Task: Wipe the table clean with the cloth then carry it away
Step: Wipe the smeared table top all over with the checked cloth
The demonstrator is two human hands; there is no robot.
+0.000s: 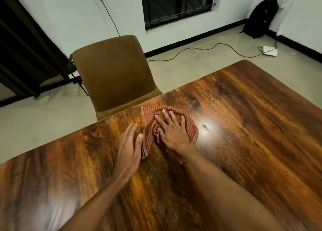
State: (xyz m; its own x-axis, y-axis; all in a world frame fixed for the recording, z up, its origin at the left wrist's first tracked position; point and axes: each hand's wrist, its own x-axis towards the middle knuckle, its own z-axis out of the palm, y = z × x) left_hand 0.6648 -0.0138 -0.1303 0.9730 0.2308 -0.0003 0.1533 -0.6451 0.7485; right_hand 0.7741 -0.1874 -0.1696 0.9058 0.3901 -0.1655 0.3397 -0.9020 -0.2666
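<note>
Right hand (171,131) spread flat, fingers straight, pressing the checked cloth (190,126) onto the table (244,126); left hand (129,145) open, palm down, thumb touching the cloth's edge.

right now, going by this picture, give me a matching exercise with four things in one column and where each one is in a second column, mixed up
Things
1. cloth
2. left hand
3. chair
4. backpack

Places
A. on the floor, in the far right corner
B. flat on the table, at the cloth's left edge
C. spread under the right hand
D. drawn up to the table's far edge

Pairs: 1-C, 2-B, 3-D, 4-A
</note>
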